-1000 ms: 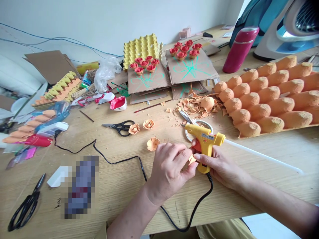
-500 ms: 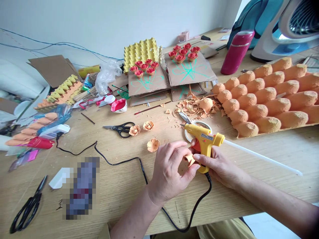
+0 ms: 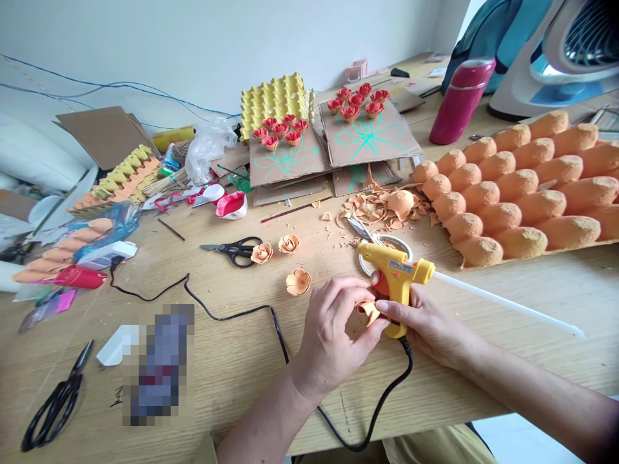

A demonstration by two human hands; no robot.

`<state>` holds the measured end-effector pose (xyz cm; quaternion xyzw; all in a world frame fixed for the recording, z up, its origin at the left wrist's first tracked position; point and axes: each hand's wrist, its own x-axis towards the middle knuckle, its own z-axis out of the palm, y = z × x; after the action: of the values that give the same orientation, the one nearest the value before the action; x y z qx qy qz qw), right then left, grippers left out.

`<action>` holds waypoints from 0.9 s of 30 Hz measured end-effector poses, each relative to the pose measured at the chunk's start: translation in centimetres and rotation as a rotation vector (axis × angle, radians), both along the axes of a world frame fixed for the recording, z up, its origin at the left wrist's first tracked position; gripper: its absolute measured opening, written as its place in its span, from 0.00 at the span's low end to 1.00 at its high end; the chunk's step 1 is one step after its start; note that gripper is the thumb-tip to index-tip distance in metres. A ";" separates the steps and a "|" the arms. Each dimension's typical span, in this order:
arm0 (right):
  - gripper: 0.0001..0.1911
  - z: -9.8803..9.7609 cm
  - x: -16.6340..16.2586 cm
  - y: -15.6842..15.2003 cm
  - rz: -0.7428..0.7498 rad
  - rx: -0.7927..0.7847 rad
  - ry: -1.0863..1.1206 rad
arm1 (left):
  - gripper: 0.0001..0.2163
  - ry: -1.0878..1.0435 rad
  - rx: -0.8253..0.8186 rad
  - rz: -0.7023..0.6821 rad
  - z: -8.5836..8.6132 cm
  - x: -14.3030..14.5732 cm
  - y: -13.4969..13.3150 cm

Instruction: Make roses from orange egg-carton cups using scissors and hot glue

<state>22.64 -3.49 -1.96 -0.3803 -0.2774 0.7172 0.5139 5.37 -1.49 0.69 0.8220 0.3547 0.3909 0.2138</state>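
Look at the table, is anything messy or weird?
Yes: torn orange scraps lie strewn across the table beside the big orange egg tray. Also, a dark thing at the picture's lower left is blurred into squares, hiding what it is.

Shows no readable word, brand or number. On the yellow glue gun (image 3: 399,293), carries a pale label (image 3: 400,266) with dark print too small to make out, and just below it a red-orange mark (image 3: 396,274), equally unclear. Left of a pixelated patch (image 3: 158,367), shows dark strokes (image 3: 117,396) resembling handwriting on the wooden table (image 3: 232,361), likewise impossible to read.
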 end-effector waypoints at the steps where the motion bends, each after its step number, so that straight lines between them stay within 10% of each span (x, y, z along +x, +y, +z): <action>1: 0.20 0.1 0.0 0.0 0.004 -0.021 0.008 | 0.11 -0.020 -0.042 -0.029 0.0 -0.1 0.0; 6: 0.19 0.7 0.0 0.1 0.027 -0.054 0.074 | 0.22 -0.094 -0.158 -0.227 0.4 -1.2 0.3; 18: 0.24 0.0 -0.3 0.0 0.120 -0.023 0.062 | 0.14 -0.152 -0.153 -0.282 0.0 -1.2 0.3; 27: 0.18 0.4 -0.1 0.0 0.068 0.061 -0.065 | 0.08 -0.228 -0.129 -0.092 0.3 -1.4 0.5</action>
<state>22.55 -3.47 -1.58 -0.3781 -0.3285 0.7126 0.4912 4.01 -1.03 0.99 0.7723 0.3143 0.4478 0.3229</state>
